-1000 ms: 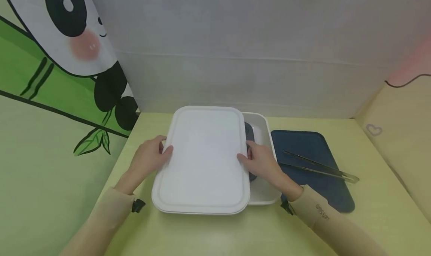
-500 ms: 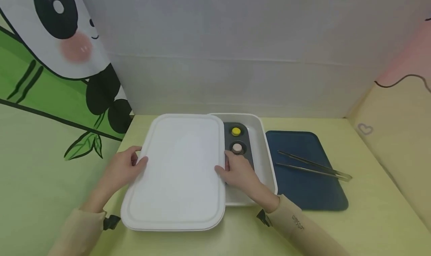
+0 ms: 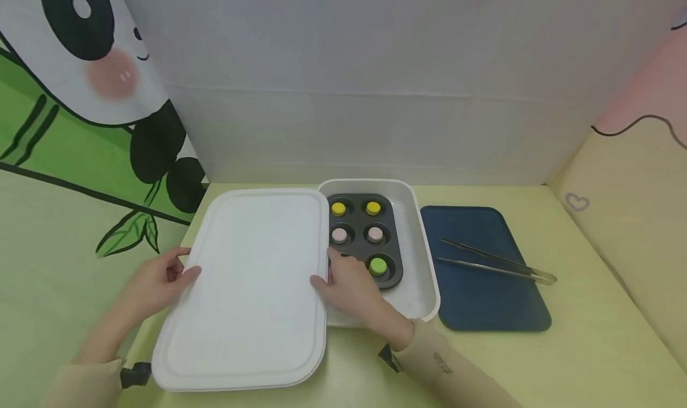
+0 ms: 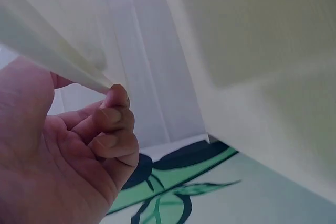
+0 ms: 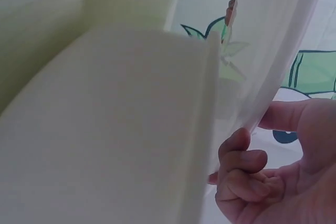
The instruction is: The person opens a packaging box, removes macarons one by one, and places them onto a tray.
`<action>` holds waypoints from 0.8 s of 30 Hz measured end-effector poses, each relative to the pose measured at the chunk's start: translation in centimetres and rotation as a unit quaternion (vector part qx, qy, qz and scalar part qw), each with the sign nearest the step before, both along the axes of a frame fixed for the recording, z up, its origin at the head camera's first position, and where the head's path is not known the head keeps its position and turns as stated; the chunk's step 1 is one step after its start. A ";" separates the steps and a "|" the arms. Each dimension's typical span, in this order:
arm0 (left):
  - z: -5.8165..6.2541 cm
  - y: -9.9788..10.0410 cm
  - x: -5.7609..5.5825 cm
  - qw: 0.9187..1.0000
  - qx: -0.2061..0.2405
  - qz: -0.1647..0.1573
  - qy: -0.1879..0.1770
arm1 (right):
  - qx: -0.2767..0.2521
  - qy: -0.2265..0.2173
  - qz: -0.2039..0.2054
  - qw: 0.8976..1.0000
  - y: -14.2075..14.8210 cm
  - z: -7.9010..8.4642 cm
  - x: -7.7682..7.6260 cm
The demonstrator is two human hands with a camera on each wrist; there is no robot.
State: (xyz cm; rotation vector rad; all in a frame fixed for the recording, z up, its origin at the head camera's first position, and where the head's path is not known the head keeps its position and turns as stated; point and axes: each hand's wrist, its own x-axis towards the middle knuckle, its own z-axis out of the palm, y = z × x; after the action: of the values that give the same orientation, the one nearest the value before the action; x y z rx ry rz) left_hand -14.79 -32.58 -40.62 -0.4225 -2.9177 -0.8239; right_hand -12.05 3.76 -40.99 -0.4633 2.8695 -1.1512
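Two hands hold the white lid (image 3: pixel 247 289) by its long edges, the left hand (image 3: pixel 152 283) pinching at nine o'clock, the right hand (image 3: pixel 351 283) gripping at three, each with its thumb on top. The lid overlaps the nine o'clock side of the white plastic bin (image 3: pixel 421 259); whether it touches the rim, I cannot tell. Inside the bin sits the six-cup muffin tin (image 3: pixel 358 222), its visible cups bearing yellow, pink and green macarons.

Doing this well probably means matching the lift of both wrists, so the broad lid stays level and doesn't twist. The right hand needs most care: the green macaron (image 3: pixel 378 267) lies at its three o'clock, and fingers dipping under the lid could knock the tin. Likely best is to slide toward eight o'clock, lowering only once the lid's three o'clock edge clears the bin.
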 end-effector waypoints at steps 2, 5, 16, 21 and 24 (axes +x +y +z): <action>0.1 -0.8 0.2 1.000 -0.005 0.002 0.000 | -0.001 0.006 0.008 1.000 -0.6 -0.1 0.2; 0.1 -1.9 0.6 1.000 -0.009 -0.005 -0.006 | 0.010 0.023 0.020 0.999 -1.5 -0.1 0.6; -1.6 -5.7 2.3 0.998 -0.025 -0.016 -0.046 | 0.093 0.043 0.028 0.994 -5.2 -0.6 1.7; -2.1 -6.9 3.1 0.995 -0.029 0.001 -0.098 | 0.145 0.063 0.028 0.987 -6.7 -1.2 2.2; -2.4 -7.5 3.3 0.995 -0.028 -0.001 -0.100 | 0.150 0.053 0.028 0.987 -7.3 -1.4 2.5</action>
State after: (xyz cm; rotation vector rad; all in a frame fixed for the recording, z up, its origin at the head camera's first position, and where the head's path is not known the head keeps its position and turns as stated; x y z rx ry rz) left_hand -11.50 -40.06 -43.06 -0.3676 -3.1305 -0.8305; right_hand -9.58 -3.57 -42.43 -0.6024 3.0243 -0.6864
